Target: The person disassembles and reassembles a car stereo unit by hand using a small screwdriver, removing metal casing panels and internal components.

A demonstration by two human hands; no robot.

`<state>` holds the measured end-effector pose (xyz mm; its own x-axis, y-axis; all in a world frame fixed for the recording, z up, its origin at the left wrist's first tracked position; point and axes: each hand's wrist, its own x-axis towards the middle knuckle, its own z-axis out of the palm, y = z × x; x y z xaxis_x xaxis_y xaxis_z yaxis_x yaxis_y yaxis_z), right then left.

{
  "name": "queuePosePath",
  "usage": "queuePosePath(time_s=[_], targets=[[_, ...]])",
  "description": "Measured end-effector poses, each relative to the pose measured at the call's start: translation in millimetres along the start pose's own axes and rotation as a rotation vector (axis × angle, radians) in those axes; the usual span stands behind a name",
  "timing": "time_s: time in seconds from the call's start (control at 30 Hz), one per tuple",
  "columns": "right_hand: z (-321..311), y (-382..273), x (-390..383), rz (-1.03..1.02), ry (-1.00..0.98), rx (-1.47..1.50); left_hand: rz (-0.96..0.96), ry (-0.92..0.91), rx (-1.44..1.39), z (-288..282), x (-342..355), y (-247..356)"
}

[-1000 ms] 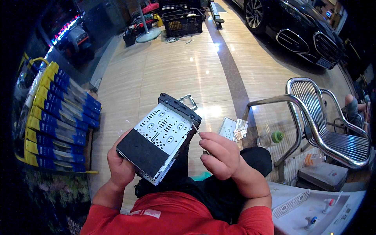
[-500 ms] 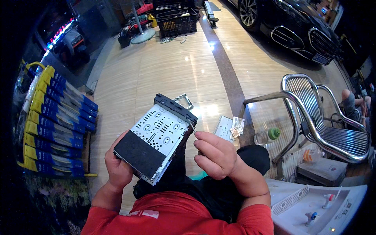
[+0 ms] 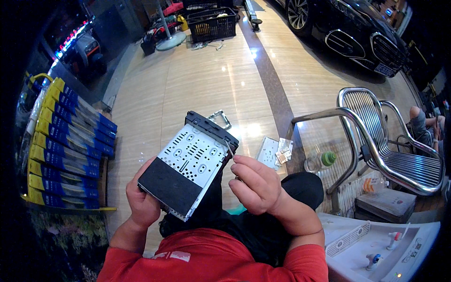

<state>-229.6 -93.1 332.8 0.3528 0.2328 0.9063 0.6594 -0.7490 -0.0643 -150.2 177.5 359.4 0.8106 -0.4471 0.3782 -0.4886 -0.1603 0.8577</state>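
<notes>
Presently, the metal-cased electronic unit [image 3: 195,148] is held above the person's lap, tilted, with its perforated silver face upward. A black pad [image 3: 176,185] covers the near part of that face; a black front panel [image 3: 212,129] runs along the far edge. The left hand [image 3: 143,199] grips the near left side of the unit; the fingertips beneath are hidden. The right hand [image 3: 256,185] has its thumb and fingers narrowed on a thin metal tool [image 3: 231,151], whose tip is at the right end of the front panel; contact there is too small to confirm.

Beyond the unit, a silver bracket frame [image 3: 226,120] lies on the tiled floor [image 3: 141,103]. To the right lie a perforated metal plate [image 3: 267,153] with small pale pieces [image 3: 284,149] at its edge, then a green-capped bottle [image 3: 328,159] beside a tubular steel chair [image 3: 408,169]. A water dispenser [image 3: 423,239] with red and blue taps is at lower right. Outermost: packages [image 3: 66,150] in blue and yellow racked at left, a black crate [image 3: 211,32] and a black car [image 3: 345,28] at the far side
</notes>
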Motion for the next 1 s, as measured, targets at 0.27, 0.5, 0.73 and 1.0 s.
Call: queuePosePath(time_s=[0.27, 0.5, 0.73, 1.0], targets=[[-0.8, -13.6, 7.1, 0.039, -0.035, -0.003, 0.054, -0.043, 0.087, 5.3, -6.8, -0.8], [2.0, -24.9, 7.0, 0.044, -0.038, -0.058, 0.016, -0.027, 0.011, -2.6, -19.3, -13.5], [1.3, -29.6, 6.3, 0.029, 0.024, 0.057, -0.077, -0.020, -0.103, -17.9, -32.4, -31.5], [10.4, -29.1, 1.6, -0.028, 0.046, 0.148, -0.280, 0.025, -0.038, -36.0, -53.7, -51.7]])
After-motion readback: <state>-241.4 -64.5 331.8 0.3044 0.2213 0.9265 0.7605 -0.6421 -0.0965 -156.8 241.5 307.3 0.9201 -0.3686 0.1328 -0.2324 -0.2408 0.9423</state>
